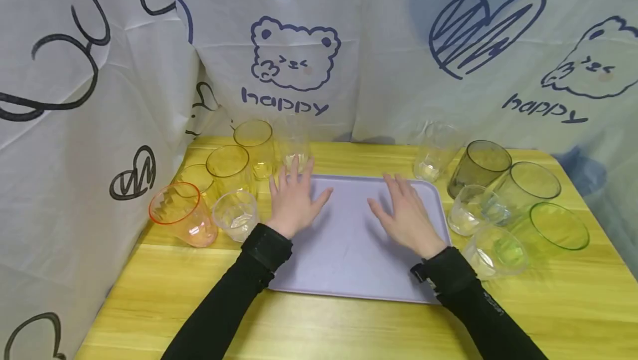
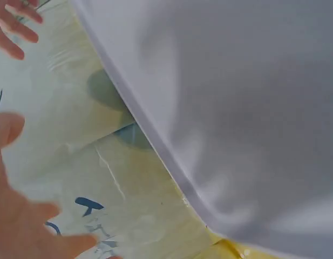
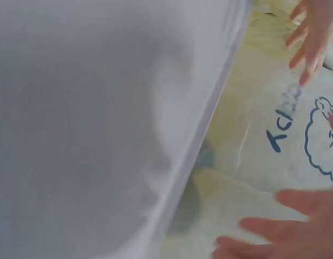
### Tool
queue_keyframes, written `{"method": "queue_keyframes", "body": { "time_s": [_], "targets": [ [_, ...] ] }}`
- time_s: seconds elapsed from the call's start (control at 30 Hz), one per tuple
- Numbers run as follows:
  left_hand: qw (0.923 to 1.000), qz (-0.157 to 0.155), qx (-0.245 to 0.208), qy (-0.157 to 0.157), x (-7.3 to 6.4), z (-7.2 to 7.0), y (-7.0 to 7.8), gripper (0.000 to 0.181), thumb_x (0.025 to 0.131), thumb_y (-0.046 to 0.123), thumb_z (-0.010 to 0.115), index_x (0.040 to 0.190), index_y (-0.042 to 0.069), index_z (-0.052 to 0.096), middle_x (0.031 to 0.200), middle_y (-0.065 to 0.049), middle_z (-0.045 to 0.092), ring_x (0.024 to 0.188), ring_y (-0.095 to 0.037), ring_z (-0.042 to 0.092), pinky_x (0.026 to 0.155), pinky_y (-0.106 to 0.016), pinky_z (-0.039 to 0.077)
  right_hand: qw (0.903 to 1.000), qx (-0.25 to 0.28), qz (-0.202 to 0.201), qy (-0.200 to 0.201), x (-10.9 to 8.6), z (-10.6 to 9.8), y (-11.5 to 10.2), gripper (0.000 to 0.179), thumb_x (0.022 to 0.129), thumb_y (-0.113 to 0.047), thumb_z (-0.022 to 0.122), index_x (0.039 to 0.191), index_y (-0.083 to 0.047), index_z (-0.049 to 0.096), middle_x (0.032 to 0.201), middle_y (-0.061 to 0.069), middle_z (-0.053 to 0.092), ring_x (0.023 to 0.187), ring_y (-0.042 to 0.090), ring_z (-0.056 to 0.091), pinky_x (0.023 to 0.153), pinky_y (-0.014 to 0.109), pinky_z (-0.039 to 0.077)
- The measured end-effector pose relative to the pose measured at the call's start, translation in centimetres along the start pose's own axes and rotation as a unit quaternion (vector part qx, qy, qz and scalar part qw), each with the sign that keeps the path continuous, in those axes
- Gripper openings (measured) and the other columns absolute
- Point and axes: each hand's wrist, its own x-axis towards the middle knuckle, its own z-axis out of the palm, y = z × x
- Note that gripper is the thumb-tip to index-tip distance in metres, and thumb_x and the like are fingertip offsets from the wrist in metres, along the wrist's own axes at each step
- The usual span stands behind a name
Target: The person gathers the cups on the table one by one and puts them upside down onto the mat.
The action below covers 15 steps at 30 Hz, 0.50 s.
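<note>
A pale lilac tray (image 1: 349, 260) lies flat on the wooden table between two groups of drinking glasses. Over its left part is my left hand (image 1: 293, 202), fingers spread and holding nothing. My right hand (image 1: 408, 219) hovers above the tray's right part, its fingers extended and nothing in its grasp. Nearest the left hand stand a short clear glass (image 1: 236, 219) and a tall clear glass (image 1: 294, 147). Beside the right hand are a small clear glass (image 1: 468, 213) and another clear glass (image 1: 498, 255). Part of the left hand (image 2: 26, 216) also shows in the left wrist view.
On the left stand an orange-rimmed glass (image 1: 181, 216) and several yellow glasses (image 1: 229, 169). To the right are a dark grey glass (image 1: 476, 169), a green glass (image 1: 558, 230) and a tall clear tumbler (image 1: 435, 152). A printed white cloth (image 1: 389, 88) hangs behind the table.
</note>
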Motion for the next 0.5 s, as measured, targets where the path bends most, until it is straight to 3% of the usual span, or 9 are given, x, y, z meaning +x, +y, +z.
{"method": "queue_keyframes", "body": {
  "time_s": [0.07, 0.13, 0.23, 0.27, 0.33, 0.4, 0.5],
  "targets": [
    [0.9984, 0.001, -0.045, 0.035, 0.6, -0.2, 0.0, 0.082, 0.098, 0.051, 0.055, 0.162, 0.014, 0.019, 0.167, -0.022, 0.015, 0.151, -0.048, 0.021, 0.121, -0.069, 0.018, 0.9955, 0.092, -0.003, 0.023, 0.3, 0.0, -0.5, 0.063, 0.105, -0.035, 0.05, 0.155, -0.001, 0.033, 0.157, 0.029, 0.037, 0.145, 0.048, 0.037, 0.119, 0.061, 0.031],
    [0.9927, -0.006, -0.101, 0.065, 1.3, -0.3, 0.1, 0.086, 0.097, 0.043, 0.059, 0.162, 0.011, 0.012, 0.168, -0.023, 0.011, 0.152, -0.047, 0.018, 0.123, -0.066, 0.017, 0.9817, 0.186, 0.003, 0.04, 0.6, -0.1, -1.0, 0.055, 0.106, -0.026, 0.049, 0.152, 0.0, 0.038, 0.152, 0.027, 0.045, 0.14, 0.044, 0.045, 0.118, 0.056, 0.037],
    [0.9738, -0.042, -0.205, 0.089, 2.1, -0.3, 0.4, 0.095, 0.095, 0.034, 0.062, 0.162, 0.007, 0.001, 0.169, -0.022, 0.003, 0.155, -0.043, 0.012, 0.127, -0.059, 0.014, 0.9405, 0.334, 0.038, 0.046, 1.2, -0.2, -2.0, 0.046, 0.107, -0.019, 0.045, 0.147, 0.003, 0.041, 0.145, 0.028, 0.052, 0.132, 0.039, 0.055, 0.114, 0.046, 0.046],
    [0.9653, -0.06, -0.236, 0.093, 2.4, -0.2, 0.5, 0.097, 0.095, 0.032, 0.063, 0.162, 0.006, -0.002, 0.169, -0.021, 0.001, 0.156, -0.041, 0.01, 0.128, -0.057, 0.014, 0.9227, 0.379, 0.057, 0.043, 1.4, -0.3, -2.4, 0.045, 0.107, -0.019, 0.043, 0.147, 0.002, 0.041, 0.144, 0.028, 0.053, 0.13, 0.036, 0.058, 0.112, 0.042, 0.048],
    [0.9454, -0.098, -0.295, 0.1, 3.0, -0.1, 0.6, 0.1, 0.093, 0.029, 0.063, 0.161, 0.005, -0.006, 0.169, -0.021, -0.001, 0.156, -0.04, 0.008, 0.129, -0.053, 0.013, 0.8781, 0.467, 0.099, 0.033, 1.8, -0.3, -3.0, 0.044, 0.108, -0.02, 0.039, 0.148, 0.0, 0.039, 0.142, 0.026, 0.054, 0.124, 0.027, 0.062, 0.108, 0.033, 0.051],
    [0.9268, -0.134, -0.335, 0.103, 3.6, 0.0, 0.8, 0.102, 0.092, 0.028, 0.063, 0.161, 0.005, -0.008, 0.169, -0.021, -0.002, 0.157, -0.038, 0.006, 0.129, -0.051, 0.014, 0.8277, 0.543, 0.14, 0.023, 2.0, -0.2, -3.6, 0.044, 0.108, -0.02, 0.035, 0.148, -0.002, 0.036, 0.14, 0.023, 0.054, 0.12, 0.021, 0.064, 0.106, 0.029, 0.052],
    [0.9061, -0.182, -0.368, 0.101, 4.6, 0.1, 0.9, 0.106, 0.091, 0.03, 0.064, 0.161, 0.008, -0.012, 0.17, -0.019, -0.005, 0.157, -0.038, 0.004, 0.129, -0.051, 0.011, 0.7529, 0.631, 0.185, 0.011, 2.2, 0.2, -4.3, 0.044, 0.107, -0.018, 0.033, 0.148, -0.005, 0.033, 0.136, 0.018, 0.054, 0.119, 0.02, 0.063, 0.108, 0.03, 0.051]
  ]
}}
